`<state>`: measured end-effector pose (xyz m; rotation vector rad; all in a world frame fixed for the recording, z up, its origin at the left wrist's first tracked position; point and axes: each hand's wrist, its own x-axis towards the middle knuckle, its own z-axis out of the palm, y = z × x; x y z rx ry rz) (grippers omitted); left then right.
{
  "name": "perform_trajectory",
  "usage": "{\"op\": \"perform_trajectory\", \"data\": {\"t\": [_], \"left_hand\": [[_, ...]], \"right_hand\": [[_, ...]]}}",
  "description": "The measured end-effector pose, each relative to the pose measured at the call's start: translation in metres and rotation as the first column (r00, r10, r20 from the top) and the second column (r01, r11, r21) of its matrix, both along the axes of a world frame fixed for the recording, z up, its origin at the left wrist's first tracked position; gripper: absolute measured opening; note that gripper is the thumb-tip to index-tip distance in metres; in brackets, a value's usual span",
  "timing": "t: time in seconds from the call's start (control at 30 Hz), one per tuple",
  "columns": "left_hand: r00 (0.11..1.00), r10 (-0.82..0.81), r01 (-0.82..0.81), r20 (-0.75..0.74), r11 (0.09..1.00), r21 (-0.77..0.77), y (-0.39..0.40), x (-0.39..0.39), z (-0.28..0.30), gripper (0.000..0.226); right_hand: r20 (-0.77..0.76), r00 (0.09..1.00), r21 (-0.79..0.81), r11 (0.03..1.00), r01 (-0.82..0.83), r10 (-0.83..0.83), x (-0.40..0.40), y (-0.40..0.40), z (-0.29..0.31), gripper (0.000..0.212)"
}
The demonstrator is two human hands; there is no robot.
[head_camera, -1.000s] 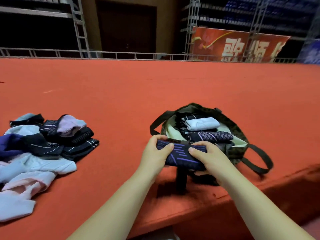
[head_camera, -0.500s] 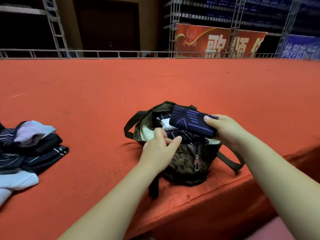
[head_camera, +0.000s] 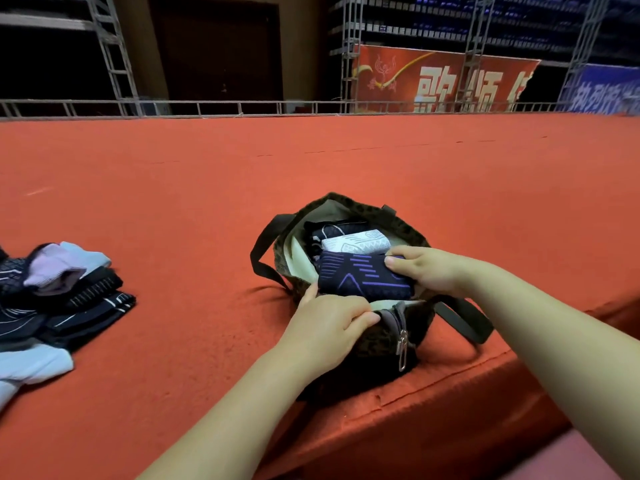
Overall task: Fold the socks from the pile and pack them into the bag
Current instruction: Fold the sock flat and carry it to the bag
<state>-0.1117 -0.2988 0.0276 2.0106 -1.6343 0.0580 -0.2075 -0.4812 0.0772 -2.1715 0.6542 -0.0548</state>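
Folded navy sock (head_camera: 362, 278) is now down in the bag (head_camera: 363, 344) mouth; half a second ago it was still held above the opening. Right hand (head_camera: 427, 271) still pinches its right end, thumb on top. Left hand (head_camera: 329, 327) grips the bag's near rim, pulling it open. White sock (head_camera: 356, 243) and darker ones already packed behind. This pair is nearly stowed. Pile (head_camera: 59, 299) waits well to the left on the red carpet (head_camera: 207, 188), plenty left to fold.
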Motion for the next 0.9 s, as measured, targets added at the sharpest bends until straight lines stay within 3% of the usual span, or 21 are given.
{"op": "perform_trajectory", "data": {"t": [0.13, 0.33, 0.4, 0.47, 0.53, 0.63, 0.73, 0.83, 0.9], "left_hand": [[0.998, 0.026, -0.02, 0.051, 0.995, -0.099, 0.007, -0.006, 0.01, 0.032], [0.998, 0.028, -0.027, -0.048, 1.0, 0.013, 0.015, -0.007, 0.019, 0.026], [0.994, 0.057, -0.055, -0.097, 0.998, 0.027, 0.017, -0.005, 0.021, 0.025], [0.985, 0.083, -0.089, -0.15, 0.996, -0.032, 0.018, 0.001, 0.022, 0.032], [0.99, 0.062, -0.075, -0.128, 0.993, -0.093, 0.018, 0.008, 0.021, 0.051], [0.992, 0.062, -0.053, -0.106, 0.995, 0.088, 0.015, 0.009, 0.021, 0.077], [0.983, 0.119, -0.069, -0.142, 0.947, 0.312, 0.01, 0.011, 0.018, 0.081], [0.979, 0.117, -0.056, -0.165, 0.939, 0.338, 0.006, 0.012, 0.019, 0.074], [0.997, 0.047, -0.029, -0.056, 0.957, 0.287, -0.001, 0.009, 0.021, 0.074]], "right_hand": [[-0.088, 0.994, -0.063, 0.996, -0.066, 0.06, -0.005, -0.008, -0.003, 0.027], [-0.244, 0.97, -0.104, 0.993, -0.048, 0.021, -0.006, -0.007, 0.002, 0.027], [-0.281, 0.96, -0.205, 0.978, -0.038, -0.022, -0.004, -0.006, 0.005, 0.032], [-0.311, 0.948, -0.279, 0.96, -0.024, -0.066, -0.004, -0.007, 0.002, 0.037], [-0.32, 0.941, -0.243, 0.97, 0.03, -0.109, -0.006, -0.01, -0.005, 0.038], [-0.305, 0.94, -0.256, 0.964, 0.077, -0.156, -0.008, -0.009, -0.009, 0.04], [-0.328, 0.925, -0.334, 0.94, 0.074, -0.189, -0.007, 0.002, -0.008, 0.043], [-0.282, 0.923, -0.476, 0.874, 0.103, -0.262, -0.014, 0.011, -0.005, 0.052], [-0.087, 0.948, -0.624, 0.759, 0.188, -0.307, -0.03, 0.021, -0.001, 0.052]]}}
